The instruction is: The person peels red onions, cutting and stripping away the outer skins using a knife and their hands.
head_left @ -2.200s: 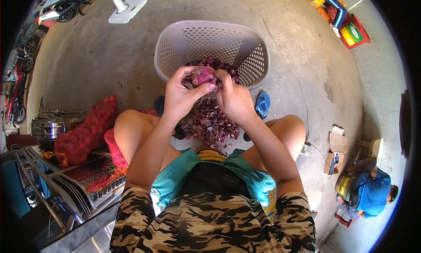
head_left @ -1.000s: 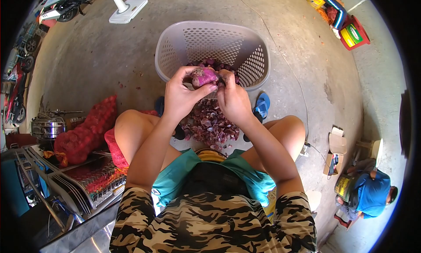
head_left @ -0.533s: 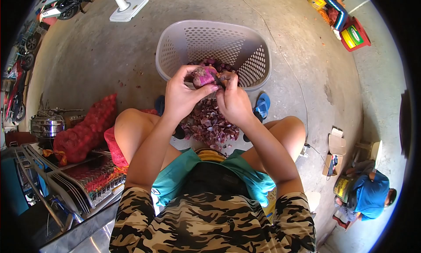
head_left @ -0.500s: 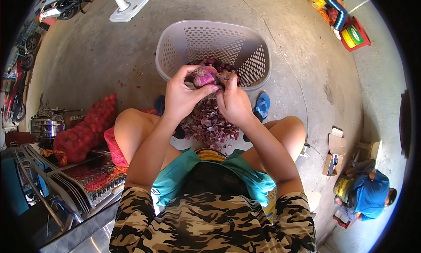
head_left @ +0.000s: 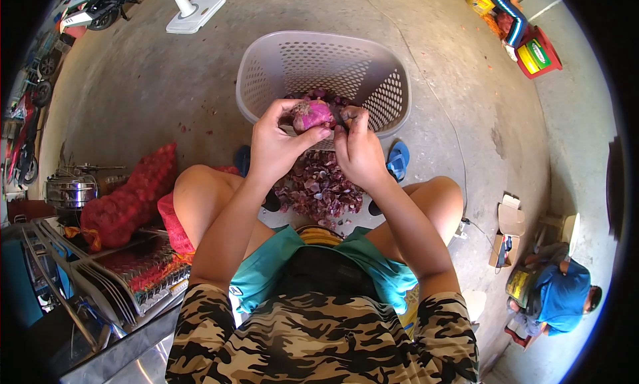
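Note:
My left hand is closed around a red onion, with the root end tilted up and purple flesh showing. My right hand pinches a small dark knife, mostly hidden by the fingers, just right of the onion. Both hands are in front of a grey perforated basket, in which several more red onions lie. Below my hands, a heap of loose onion skins covers the floor between my legs.
Left of my knee lies a red mesh sack of onions, near a metal pot and a metal rack. A person in blue sits at right by an open cardboard box. Another person sits top right beside a red bucket.
My right hand with the knife has drawn slightly right, away from the onion. More of the onion's purple side now shows in my left hand.

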Demonstrator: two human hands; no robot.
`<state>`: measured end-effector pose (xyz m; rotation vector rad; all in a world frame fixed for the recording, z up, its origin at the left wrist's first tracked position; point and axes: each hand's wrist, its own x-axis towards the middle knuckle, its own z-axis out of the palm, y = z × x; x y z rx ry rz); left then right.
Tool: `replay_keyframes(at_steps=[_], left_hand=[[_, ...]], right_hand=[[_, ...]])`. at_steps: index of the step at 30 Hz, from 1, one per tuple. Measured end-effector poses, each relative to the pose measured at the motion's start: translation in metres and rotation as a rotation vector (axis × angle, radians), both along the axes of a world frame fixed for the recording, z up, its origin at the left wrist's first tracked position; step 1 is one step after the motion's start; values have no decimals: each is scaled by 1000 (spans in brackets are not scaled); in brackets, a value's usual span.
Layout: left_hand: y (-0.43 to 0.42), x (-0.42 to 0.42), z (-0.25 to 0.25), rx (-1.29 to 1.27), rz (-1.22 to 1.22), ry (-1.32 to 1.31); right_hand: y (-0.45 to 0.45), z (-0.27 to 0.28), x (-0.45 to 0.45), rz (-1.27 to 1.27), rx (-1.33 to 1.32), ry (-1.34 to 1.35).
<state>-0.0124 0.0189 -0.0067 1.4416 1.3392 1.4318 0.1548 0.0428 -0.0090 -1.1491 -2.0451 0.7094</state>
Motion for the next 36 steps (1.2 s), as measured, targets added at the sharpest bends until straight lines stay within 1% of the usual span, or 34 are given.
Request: replay_keyframes(at_steps=[4, 7, 9, 12, 16, 22, 25, 28, 31, 36], left_hand=[[0, -1, -1, 3, -14, -19], [0, -1, -2, 10, -13, -9], [0, -1, -2, 17, -9, 38], [-1, 1, -1, 6, -29, -19], [-1, 1, 1, 2, -22, -29], [0, 1, 0, 21, -39, -54], [0, 0, -1, 17, -44, -47], [0, 0, 0, 3, -44, -42], [0, 0, 1, -5, -39, -30], [-1, -1, -1, 0, -35, 0]], right_hand=[[-3, 1, -2, 51, -23, -82], [0, 3, -2, 27, -26, -112], [5, -2, -1, 3, 17, -78], [5, -6, 0, -14, 57, -4], [3, -5, 0, 26, 59, 82], [-1, 2, 0, 42, -2, -82], [0, 2, -1, 45, 78, -67], [0, 6, -1, 43, 13, -145], [-1, 6, -1, 42, 0, -149], [2, 0, 0, 10, 35, -69]])
